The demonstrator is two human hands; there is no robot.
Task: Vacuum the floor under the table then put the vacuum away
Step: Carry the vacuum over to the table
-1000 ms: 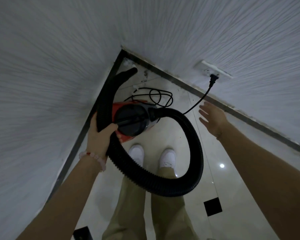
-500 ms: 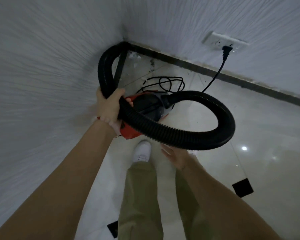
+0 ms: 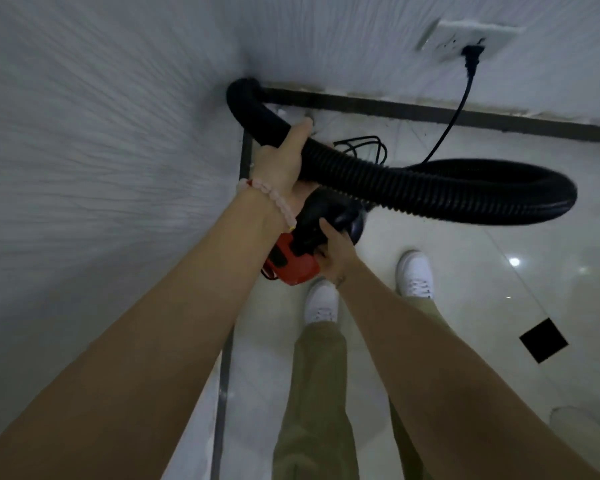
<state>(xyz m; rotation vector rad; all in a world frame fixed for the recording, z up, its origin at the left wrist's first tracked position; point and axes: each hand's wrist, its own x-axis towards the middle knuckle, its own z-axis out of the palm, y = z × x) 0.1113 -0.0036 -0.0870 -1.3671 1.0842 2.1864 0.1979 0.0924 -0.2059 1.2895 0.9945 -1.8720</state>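
A small red and black vacuum (image 3: 293, 259) hangs in the air in the room's corner, above my feet. Its thick black ribbed hose (image 3: 465, 199) loops out to the right and curls back up to the left against the wall. My left hand (image 3: 284, 164) is closed around the hose near its free end. My right hand (image 3: 333, 258) grips the vacuum's body from below, at the black top and red base. The black power cord (image 3: 447, 126) runs from the vacuum up to a plug (image 3: 471, 58) in a white wall socket (image 3: 465, 38).
Two white textured walls meet in the corner with a dark skirting strip (image 3: 430, 112) along the floor. Loose cord coils (image 3: 364, 147) lie on the glossy pale tiles. A black inset tile (image 3: 542, 339) sits at right. My white shoes (image 3: 414, 275) stand below the vacuum.
My right hand has come in from the open air at right, passed under the hose and taken hold of the vacuum body. The vacuum and hose have been lifted and turned, with the loop now out to the right.
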